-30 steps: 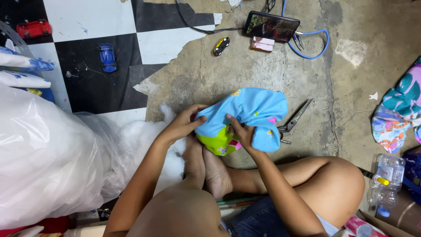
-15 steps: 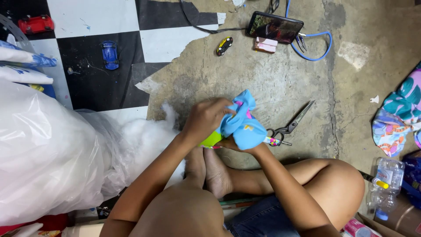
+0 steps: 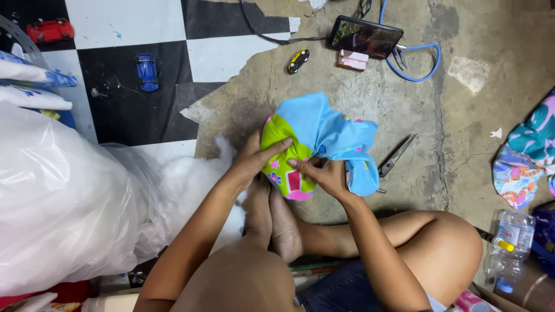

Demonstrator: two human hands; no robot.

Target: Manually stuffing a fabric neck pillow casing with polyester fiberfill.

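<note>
The printed fabric cover (image 3: 321,141) is a soft, crumpled piece of cloth, mostly light blue with a lime-green panel carrying pink flowers and a pink-and-white patch. It is bunched up and partly folded over itself, the green section turned toward the person and the blue section bulging away and drooping on one side. It is held just above the bare concrete floor, directly in front of the person's crossed feet. Relative to the scissors (image 3: 396,156) lying on the floor, the cover sits just beside them, its blue edge close to their handles.
</note>
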